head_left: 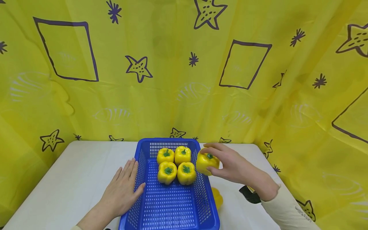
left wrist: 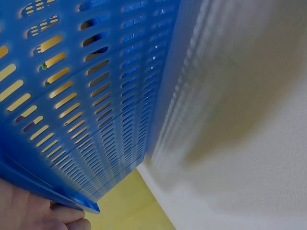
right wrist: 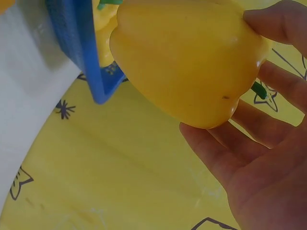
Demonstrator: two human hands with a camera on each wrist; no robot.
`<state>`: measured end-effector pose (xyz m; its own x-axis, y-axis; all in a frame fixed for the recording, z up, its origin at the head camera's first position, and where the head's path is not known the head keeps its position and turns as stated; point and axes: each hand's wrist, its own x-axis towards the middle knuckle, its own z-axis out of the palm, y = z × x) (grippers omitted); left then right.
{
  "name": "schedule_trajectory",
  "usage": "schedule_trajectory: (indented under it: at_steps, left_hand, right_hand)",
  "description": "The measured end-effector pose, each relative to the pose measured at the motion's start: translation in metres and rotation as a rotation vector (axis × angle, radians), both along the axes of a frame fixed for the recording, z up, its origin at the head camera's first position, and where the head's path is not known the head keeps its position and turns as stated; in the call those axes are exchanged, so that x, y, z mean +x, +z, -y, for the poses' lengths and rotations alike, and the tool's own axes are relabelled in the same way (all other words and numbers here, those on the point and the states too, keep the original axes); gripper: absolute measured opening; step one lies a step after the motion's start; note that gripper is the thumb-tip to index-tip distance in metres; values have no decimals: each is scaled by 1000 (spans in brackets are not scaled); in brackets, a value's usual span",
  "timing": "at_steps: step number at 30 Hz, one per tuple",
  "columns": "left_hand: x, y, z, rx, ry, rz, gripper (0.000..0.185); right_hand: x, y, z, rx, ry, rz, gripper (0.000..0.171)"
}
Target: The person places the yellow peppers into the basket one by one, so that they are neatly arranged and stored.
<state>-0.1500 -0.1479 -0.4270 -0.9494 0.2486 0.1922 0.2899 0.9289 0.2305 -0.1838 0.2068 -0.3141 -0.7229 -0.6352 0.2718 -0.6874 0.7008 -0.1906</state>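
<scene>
1. Four yellow bell peppers w/ green stems (head_left: 176,164) sit in a 2x2 block in the far half of the blue perforated plastic basket (head_left: 172,204), lower centre of head view.
2. Right hand (head_left: 233,166), centre-right of head view, grips a fifth yellow bell pepper (head_left: 206,163): thumb curled under, fingers over the top. Pepper is right at the basket's right rim, level w/ the 2x2 block.
3. Left hand (head_left: 122,188), lower left-centre of head view, lies flat on the white tabletop (head_left: 72,179); fingers straight, holding nothing, thumb tip touching the basket's left wall.
4. Head view only: a sixth yellow pepper (head_left: 217,198) on the table just beside the basket's right wall, near side, partly hidden; also a black object (head_left: 249,195) by the right wrist, too hidden to ID.
5. Right wrist view only: held pepper's underside, close up, w/ a small dark speck; fingers spread round it; basket corner at upper left.
6. Left wrist view only: basket wall slots close up, yellow showing through at upper left; a bit of the hand at lower left edge. No whole pepper seen there.
7. Yellow cloth backdrop w/ purple stars & squares (head_left: 184,64) fills the upper frame of head view.
</scene>
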Motion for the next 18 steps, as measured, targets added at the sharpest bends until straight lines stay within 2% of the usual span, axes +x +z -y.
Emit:
schedule_trajectory:
  at_steps: [18]
  left_hand:
    - [0,-1,0,2,0,-7,77]
  right_hand:
    - [1,-14,36,15,94,76,42]
